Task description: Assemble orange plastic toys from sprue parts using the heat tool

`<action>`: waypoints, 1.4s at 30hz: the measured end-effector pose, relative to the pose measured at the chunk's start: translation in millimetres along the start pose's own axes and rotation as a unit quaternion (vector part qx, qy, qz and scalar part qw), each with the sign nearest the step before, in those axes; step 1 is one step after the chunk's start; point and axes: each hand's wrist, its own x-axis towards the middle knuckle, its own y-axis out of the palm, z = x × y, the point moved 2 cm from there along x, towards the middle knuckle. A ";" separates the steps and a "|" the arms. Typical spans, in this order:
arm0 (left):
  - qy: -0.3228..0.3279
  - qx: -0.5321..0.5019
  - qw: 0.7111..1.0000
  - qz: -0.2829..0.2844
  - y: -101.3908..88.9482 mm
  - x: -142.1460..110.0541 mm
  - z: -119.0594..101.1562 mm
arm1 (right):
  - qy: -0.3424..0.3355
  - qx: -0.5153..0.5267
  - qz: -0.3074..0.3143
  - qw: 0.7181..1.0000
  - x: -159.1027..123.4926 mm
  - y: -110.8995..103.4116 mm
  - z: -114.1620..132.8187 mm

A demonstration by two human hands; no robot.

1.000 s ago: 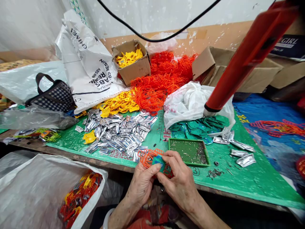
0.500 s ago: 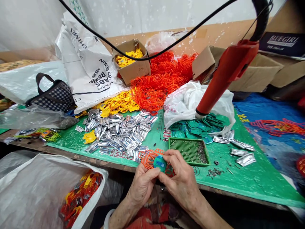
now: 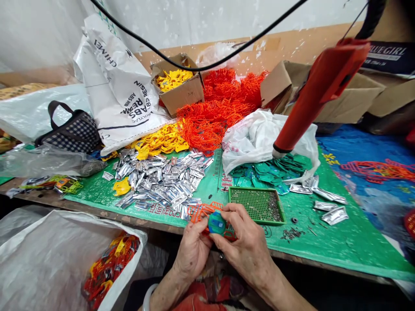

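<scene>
Just in front of the table's near edge, both hands work together on one small assembly. My left hand [image 3: 193, 252] is closed on an orange plastic frame [image 3: 204, 209] with thin bars. Against that frame lies a flat teal plastic piece [image 3: 216, 223] with rounded edges, pinched between thumb and fingers of my right hand [image 3: 246, 244]. Fingers hide part of both pieces. Right behind my right hand stands a green tray [image 3: 249, 204] with small screws heaped at its right end. A red electric screwdriver [image 3: 311, 99] hangs tip-down above a pile of teal pieces [image 3: 272, 172].
Silver metal plates [image 3: 171, 177] lie heaped left of centre, beside yellow plastic parts [image 3: 162, 140]. Orange frames [image 3: 214, 116] pile up behind. A white sack [image 3: 121, 95] stands at the back left. An open bag [image 3: 42, 259] with mixed parts sits below the table edge.
The teal piece has shifted slightly in my fingers and shows more of its face. My left thumb has moved up and left off it. The screwdriver has swung a little to the right.
</scene>
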 end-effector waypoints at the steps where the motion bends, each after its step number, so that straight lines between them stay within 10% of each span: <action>1: 0.004 0.001 1.000 0.000 -0.2 0.2 0.5 | 0.003 0.001 -0.001 1.000 -0.4 0.1 -0.5; 42: 0.001 0.062 0.994 0.094 -6.4 -19.1 -0.8 | -0.023 -0.029 -0.069 0.997 -30.1 -1.2 19.5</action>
